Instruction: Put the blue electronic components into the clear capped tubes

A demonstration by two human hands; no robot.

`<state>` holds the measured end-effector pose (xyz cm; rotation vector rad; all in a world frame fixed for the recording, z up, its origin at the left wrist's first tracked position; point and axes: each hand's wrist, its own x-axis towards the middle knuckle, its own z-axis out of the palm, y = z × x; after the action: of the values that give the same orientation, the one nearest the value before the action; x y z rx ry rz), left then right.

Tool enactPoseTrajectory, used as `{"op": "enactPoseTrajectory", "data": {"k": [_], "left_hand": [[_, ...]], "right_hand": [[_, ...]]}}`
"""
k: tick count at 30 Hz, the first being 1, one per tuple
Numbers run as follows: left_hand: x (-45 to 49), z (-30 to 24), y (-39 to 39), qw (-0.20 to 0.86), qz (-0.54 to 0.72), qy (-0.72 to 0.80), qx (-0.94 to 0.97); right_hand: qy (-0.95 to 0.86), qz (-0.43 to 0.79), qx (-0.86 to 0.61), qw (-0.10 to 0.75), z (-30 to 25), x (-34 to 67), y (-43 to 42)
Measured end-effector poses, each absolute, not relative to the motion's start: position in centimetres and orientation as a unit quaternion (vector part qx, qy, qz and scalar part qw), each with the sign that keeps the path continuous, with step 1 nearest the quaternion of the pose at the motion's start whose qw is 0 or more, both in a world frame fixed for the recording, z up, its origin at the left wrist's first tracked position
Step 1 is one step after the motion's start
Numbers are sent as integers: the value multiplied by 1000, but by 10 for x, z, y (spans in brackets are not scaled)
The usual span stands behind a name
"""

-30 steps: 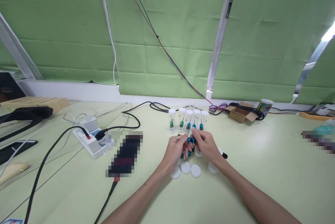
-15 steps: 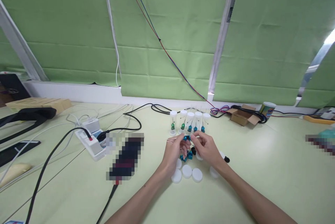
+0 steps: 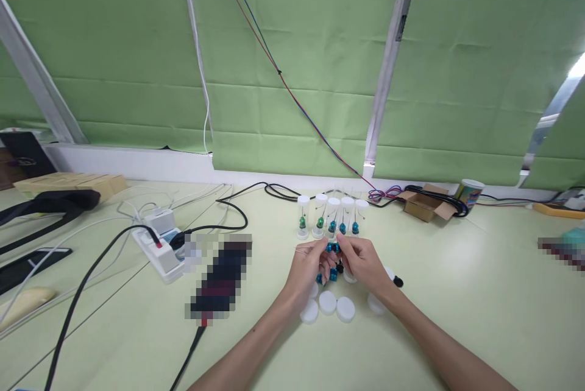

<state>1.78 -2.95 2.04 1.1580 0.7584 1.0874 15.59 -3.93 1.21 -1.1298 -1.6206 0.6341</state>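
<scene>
My left hand (image 3: 309,268) and my right hand (image 3: 363,262) meet over the pale green table (image 3: 457,293), fingertips pinched together on a small blue bead-like part (image 3: 333,248) with a thin wire sticking out to the left. More blue parts (image 3: 332,274) lie under my fingers. Just behind stands a row of clear tubes with white caps (image 3: 333,217), each holding a green or blue part on a wire. Several loose white caps (image 3: 328,303) lie in front of my hands.
A white power strip (image 3: 158,247) with black cables (image 3: 82,284) sits at the left, beside a blurred dark object (image 3: 219,278). An open cardboard box (image 3: 425,203) and a cup (image 3: 468,190) stand at the back right. A black bag (image 3: 46,205) lies far left. Green blinds fill the background.
My hands have stayed together on the blue part, with only slight finger shifts. The camera view has drifted a little.
</scene>
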Motion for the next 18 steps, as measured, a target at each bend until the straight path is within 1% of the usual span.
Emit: {"op": "enactPoseTrajectory", "data": {"k": [13, 18], "left_hand": [[20, 16, -27, 626, 453, 336, 539], [19, 18, -28, 638, 461, 340, 515]], "right_hand": [[-651, 246, -507, 509, 12, 156, -36], [-635, 242, -505, 532, 9, 157, -36]]}}
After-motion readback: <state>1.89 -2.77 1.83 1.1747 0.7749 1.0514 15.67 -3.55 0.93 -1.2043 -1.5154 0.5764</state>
